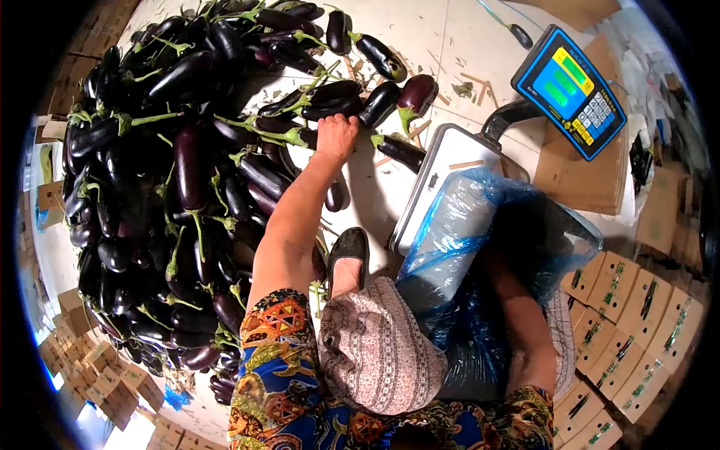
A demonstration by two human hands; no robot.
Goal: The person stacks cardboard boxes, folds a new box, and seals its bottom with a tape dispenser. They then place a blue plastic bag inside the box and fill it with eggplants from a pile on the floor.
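My left hand (337, 139) is at the right edge of the big eggplant pile, fingers curled down around a dark eggplant (330, 109); its grip is partly hidden by the knuckles. Just beyond lie another eggplant (380, 105) and a purplish one (417, 94) with a green stem. My right forearm (525, 307) reaches into a blue plastic bag (450, 244), and the hand itself is lost in the dark inside. The bag lines a dark container between my legs and drapes over a white weighing scale (442, 165).
The scale's lit display (570, 91) stands at the upper right. A loose eggplant (399, 152) lies near the platform. Cartons (615, 292) are stacked at the right, more boxes (112, 386) at the lower left. Stem scraps litter the white floor (420, 37). My shoe (349, 251) is near the pile.
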